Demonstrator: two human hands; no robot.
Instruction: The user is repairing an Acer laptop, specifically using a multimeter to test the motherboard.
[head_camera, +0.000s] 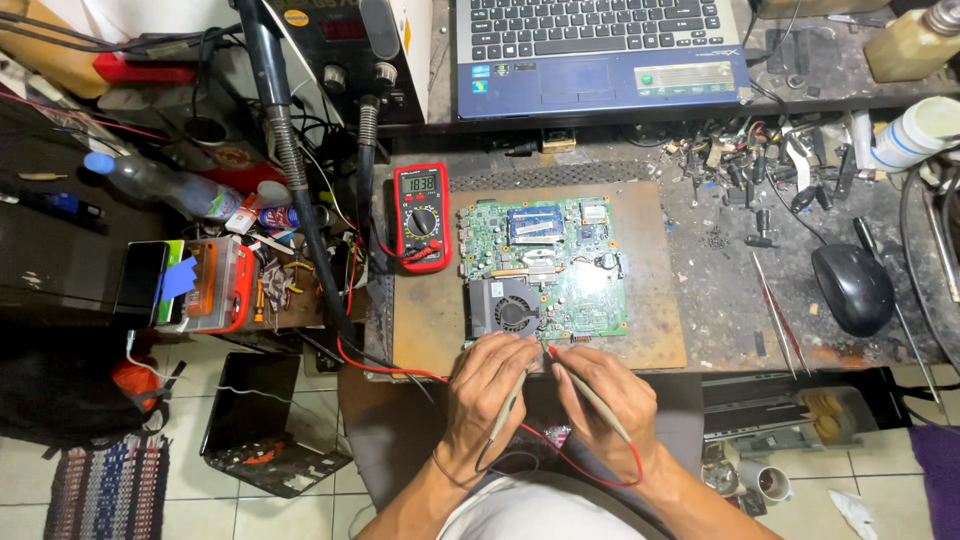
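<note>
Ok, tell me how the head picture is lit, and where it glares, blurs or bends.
Head view: even, soft overhead light, with weak shadows under the left hand and right hand; mild glare on the multimeter screen and the black mouse; the circuit board is sharp, its fine parts too small to read; wide-angle bending shows at the edges, where the floor tiles lean.

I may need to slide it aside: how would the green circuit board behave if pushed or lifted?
The circuit board looks flat and stiff, so it would probably slide on the brown mat rather than roll. Its exposed parts and fan suggest fragility; lift by the edges.
</note>
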